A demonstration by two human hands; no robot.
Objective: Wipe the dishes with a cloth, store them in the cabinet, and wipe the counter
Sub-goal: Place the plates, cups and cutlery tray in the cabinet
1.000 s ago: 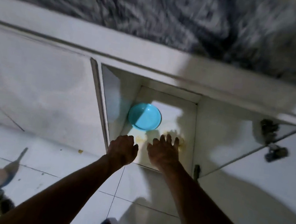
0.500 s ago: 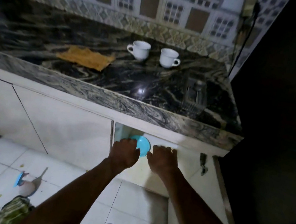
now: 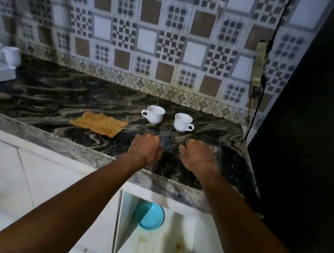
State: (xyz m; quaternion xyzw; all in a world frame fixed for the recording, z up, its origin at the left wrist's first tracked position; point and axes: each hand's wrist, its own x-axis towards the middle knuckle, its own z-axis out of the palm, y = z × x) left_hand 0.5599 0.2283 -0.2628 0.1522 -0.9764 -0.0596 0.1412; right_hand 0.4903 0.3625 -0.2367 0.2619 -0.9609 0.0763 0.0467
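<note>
Both hands hang over the front of the dark marbled worktop (image 3: 46, 94), palms down. The left hand (image 3: 146, 148) has its fingers curled under with nothing in its grip; the right hand (image 3: 197, 154) likewise, fingers curled and holding nothing, though their tips are hidden. Just beyond them two white cups (image 3: 155, 114) (image 3: 182, 122) stand upright side by side, apart. Left of the cups a yellow cloth (image 3: 99, 124) lies flat on the worktop. Below, in the open cabinet (image 3: 123, 229), a blue bowl (image 3: 149, 216) sits on the shelf floor near the back
</note>
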